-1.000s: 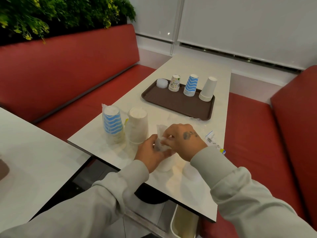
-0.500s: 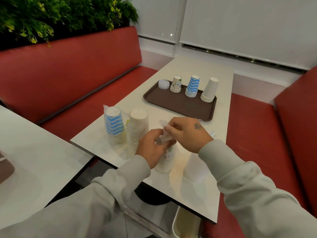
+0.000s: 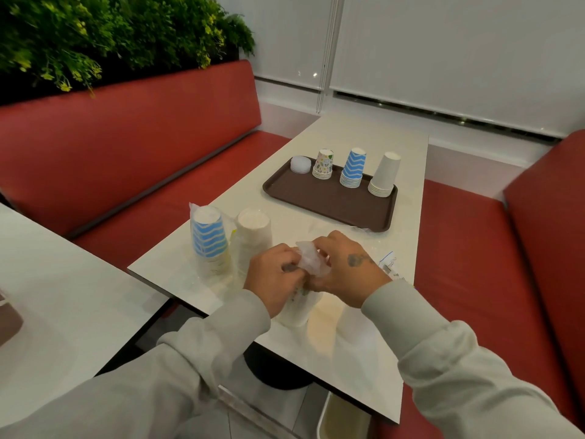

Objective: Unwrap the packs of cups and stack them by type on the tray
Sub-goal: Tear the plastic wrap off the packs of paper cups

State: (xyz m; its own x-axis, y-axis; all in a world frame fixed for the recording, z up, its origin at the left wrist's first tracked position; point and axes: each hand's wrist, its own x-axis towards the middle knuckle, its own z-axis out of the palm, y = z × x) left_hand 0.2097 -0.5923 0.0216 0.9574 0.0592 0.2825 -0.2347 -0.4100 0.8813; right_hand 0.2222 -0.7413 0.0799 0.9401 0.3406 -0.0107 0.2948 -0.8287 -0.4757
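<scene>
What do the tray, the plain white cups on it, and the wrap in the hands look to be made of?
Tray: likely plastic, dark brown, matte, with a moulded raised rim.
White cups: apparently paper, matte, rolled rims showing in the stack.
Wrap: thin clear plastic film, crinkled and glossy, pinched by the left hand and right hand.

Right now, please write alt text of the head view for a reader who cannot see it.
Left hand and right hand pull clear wrap off a cup pack on a white table. Two wrapped packs stand to the left; farther away, a brown tray holds four short stacks, sorted by type.
</scene>
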